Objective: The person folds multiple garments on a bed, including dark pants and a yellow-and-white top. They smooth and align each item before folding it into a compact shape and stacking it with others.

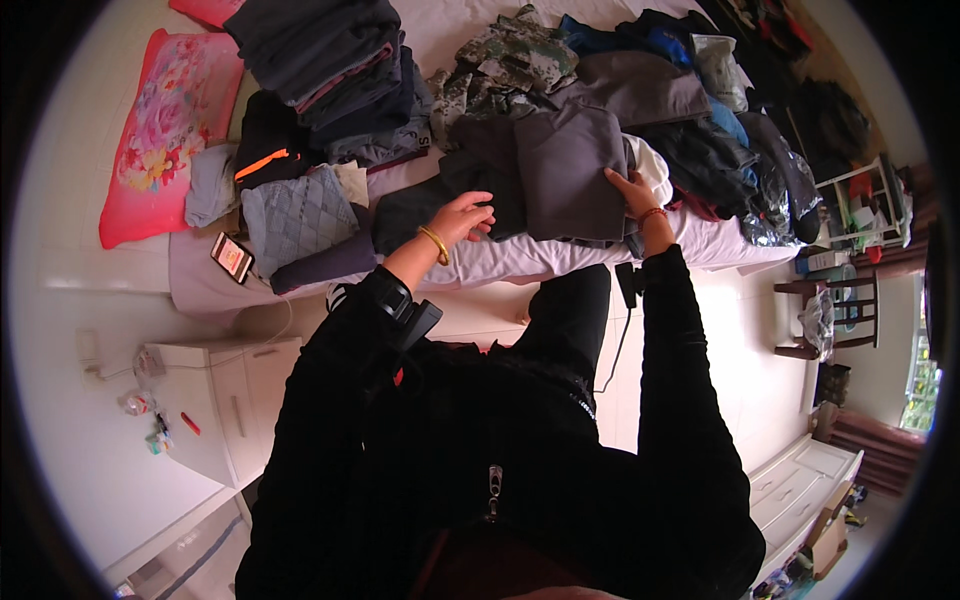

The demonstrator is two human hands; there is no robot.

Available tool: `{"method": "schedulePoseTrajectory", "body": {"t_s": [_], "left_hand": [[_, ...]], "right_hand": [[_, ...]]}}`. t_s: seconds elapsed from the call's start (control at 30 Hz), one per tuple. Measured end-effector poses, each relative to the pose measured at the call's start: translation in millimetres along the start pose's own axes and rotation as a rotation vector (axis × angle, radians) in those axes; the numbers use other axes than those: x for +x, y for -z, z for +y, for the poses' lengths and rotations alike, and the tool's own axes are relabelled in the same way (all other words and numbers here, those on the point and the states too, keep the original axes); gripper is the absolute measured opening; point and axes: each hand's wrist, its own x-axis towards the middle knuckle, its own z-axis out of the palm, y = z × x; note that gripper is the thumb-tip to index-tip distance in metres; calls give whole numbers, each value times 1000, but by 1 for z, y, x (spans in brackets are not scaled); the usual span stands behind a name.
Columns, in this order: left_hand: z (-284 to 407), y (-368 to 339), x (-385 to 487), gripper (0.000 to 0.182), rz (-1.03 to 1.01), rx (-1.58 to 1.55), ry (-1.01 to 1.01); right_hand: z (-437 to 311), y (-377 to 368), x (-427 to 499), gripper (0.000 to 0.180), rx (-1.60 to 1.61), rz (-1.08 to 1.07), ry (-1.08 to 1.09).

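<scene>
A folded grey garment (pixel 571 176) lies near the bed's front edge, on top of darker cloth. My right hand (pixel 639 196) grips its right edge, the thumb on the upper face and the other fingers partly hidden. To the left, my left hand (pixel 461 217) holds nothing, its fingers apart over a dark garment (pixel 412 212) spread on the bed. Behind the folded garment lie another grey garment (pixel 637 86) and a crumpled camouflage garment (pixel 517 52). White cloth (pixel 649 169) shows beside my right hand.
A tall stack of folded dark clothes (pixel 322 52) stands at the back left, with a checked grey garment (pixel 300 210) before it. A phone (pixel 232 257) rests at the bed's edge, its cable hanging. Plastic-wrapped items (pixel 780 180) lie right; a wooden chair (pixel 832 315) stands beyond.
</scene>
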Motion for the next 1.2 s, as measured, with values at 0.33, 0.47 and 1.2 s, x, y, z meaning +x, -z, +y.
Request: {"method": "schedulePoseTrajectory", "body": {"t_s": [0.33, 0.47, 1.2], "left_hand": [[-3, -43, -13, 62, 210, 494, -539], [21, -39, -17, 31, 453, 367, -823], [-6, 16, -33, 10, 529, 303, -578]], "right_hand": [[-81, -12, -76, 53, 655, -431, -16], [-79, -30, -82, 55, 876, -489, -31], [-1, -109, -59, 56, 808, -118, -345]]}}
